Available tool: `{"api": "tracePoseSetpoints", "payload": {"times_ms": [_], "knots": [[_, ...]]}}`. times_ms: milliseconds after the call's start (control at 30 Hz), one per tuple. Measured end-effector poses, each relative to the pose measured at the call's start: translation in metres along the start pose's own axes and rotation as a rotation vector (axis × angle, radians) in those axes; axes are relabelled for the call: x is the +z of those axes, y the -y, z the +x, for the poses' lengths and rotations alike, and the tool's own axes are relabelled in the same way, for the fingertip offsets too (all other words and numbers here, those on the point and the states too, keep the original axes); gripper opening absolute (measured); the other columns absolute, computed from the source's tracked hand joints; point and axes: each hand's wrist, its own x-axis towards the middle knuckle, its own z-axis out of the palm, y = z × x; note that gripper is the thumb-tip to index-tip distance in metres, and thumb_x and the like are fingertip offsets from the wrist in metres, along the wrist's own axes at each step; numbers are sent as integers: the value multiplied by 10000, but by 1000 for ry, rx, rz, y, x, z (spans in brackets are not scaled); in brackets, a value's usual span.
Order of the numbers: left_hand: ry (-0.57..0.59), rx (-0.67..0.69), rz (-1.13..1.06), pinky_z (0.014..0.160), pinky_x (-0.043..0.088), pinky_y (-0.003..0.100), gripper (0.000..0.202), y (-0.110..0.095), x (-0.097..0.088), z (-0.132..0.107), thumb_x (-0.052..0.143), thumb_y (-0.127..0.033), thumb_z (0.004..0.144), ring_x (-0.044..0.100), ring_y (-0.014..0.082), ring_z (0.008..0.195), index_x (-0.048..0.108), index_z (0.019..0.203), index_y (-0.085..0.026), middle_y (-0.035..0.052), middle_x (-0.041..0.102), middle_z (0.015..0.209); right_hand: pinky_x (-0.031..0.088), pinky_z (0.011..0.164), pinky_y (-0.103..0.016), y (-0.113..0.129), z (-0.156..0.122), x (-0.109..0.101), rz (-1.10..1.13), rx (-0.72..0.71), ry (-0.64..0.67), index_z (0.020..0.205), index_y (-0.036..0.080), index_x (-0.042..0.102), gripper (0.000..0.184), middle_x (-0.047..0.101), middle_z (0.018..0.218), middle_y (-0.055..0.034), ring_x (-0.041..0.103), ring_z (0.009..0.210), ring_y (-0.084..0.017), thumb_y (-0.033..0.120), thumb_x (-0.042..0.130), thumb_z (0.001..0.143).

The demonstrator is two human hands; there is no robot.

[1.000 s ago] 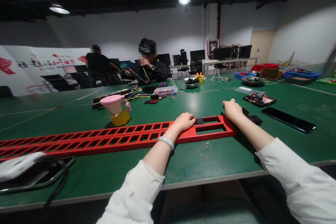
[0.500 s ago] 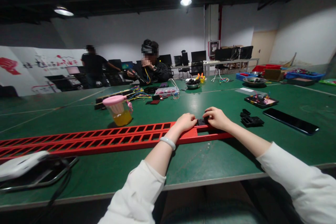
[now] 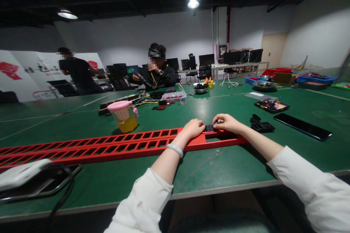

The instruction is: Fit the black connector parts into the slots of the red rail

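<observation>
A long red slotted frame lies across the table in front of me. On its far rail, near the right end, sits a small flat black part. My left hand rests over the frame, fingers curled together, with its tips against the left end of the black part. From the other side my right hand pinches at the part's right end. Whatever lies between those right fingertips is hidden. Right of my hands are loose black plastic pieces and a dark phone.
A pink-lidded cup of yellow liquid stands behind the frame. A white device lies at the near left with a cable. Bundled wires, a metal bowl and a small tray are farther back. Across the table sits another person.
My right hand has lowered slightly, its fingers closing in at the black part. My left hand stays put. In the background, the standing person has moved left.
</observation>
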Motion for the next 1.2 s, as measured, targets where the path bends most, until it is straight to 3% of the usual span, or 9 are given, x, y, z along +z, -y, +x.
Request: {"api": "tracePoseSetpoints", "payload": {"times_ms": [100,300,467,833,1000,1200], "knots": [[-4,8,0,679,404,243,315,1,1,0,375,-370,807,570,174,784,636,825,-194,59,636,843,410,572,-222,0,-1,-1,132,12,50,959,138,568,316,606,792,-24,543,666,-120,292,575,683],[3,4,-11,701,402,240,315,2,-1,-2,375,-366,811,568,169,796,639,834,-195,58,633,851,440,672,-251,-1,1,1,297,51,46,905,132,599,297,619,815,-43,567,734,-134,321,598,675],[12,-11,-3,692,403,237,316,1,-2,-2,387,-371,810,565,171,791,642,833,-186,60,633,848,450,638,-250,-4,4,0,402,72,58,930,141,583,325,606,825,-46,551,650,-103,370,588,700],[-3,1,1,685,402,237,319,5,-1,-1,383,-369,808,560,171,774,639,808,-177,67,626,835,385,553,-222,3,2,-10,27,-36,78,857,130,641,301,615,725,-30,518,608,-114,369,581,684],[6,-14,-4,693,403,234,307,5,-2,-2,388,-352,806,561,168,785,640,817,-178,64,628,849,325,451,-193,3,1,-8,-46,31,133,880,141,635,269,561,573,14,450,479,-84,282,572,660],[-4,5,5,685,403,232,293,4,-1,-2,390,-338,802,556,166,780,636,811,-179,60,625,847,375,500,-183,0,1,-4,-110,-4,93,783,148,631,187,613,715,-14,513,566,-92,182,523,633]]}}
